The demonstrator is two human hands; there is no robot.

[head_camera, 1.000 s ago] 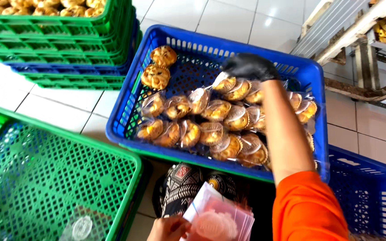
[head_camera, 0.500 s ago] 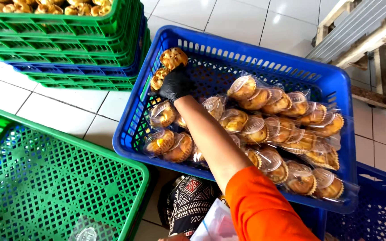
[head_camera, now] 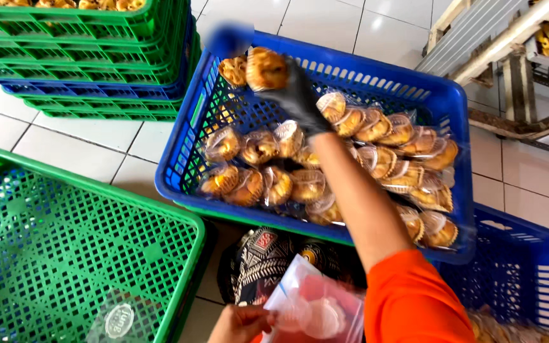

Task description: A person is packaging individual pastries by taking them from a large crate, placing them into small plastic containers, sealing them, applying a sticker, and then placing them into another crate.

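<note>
Right hand [head_camera: 297, 95], black-gloved, closed on a pastry [head_camera: 266, 68] at the far left corner of the blue crate [head_camera: 452, 101]. The pastry is round, golden-brown and ridged, unwrapped, with no clear long axis; its top faces up and toward the camera. A second bare pastry [head_camera: 233, 70] lies just beside it. Wrapped pastries [head_camera: 376, 159] fill the crate's middle and right. Left hand [head_camera: 239, 322], bare, pinches a clear bag [head_camera: 316, 308] at the lower edge. An empty green crate [head_camera: 65, 254] sits on the floor at left.
</note>
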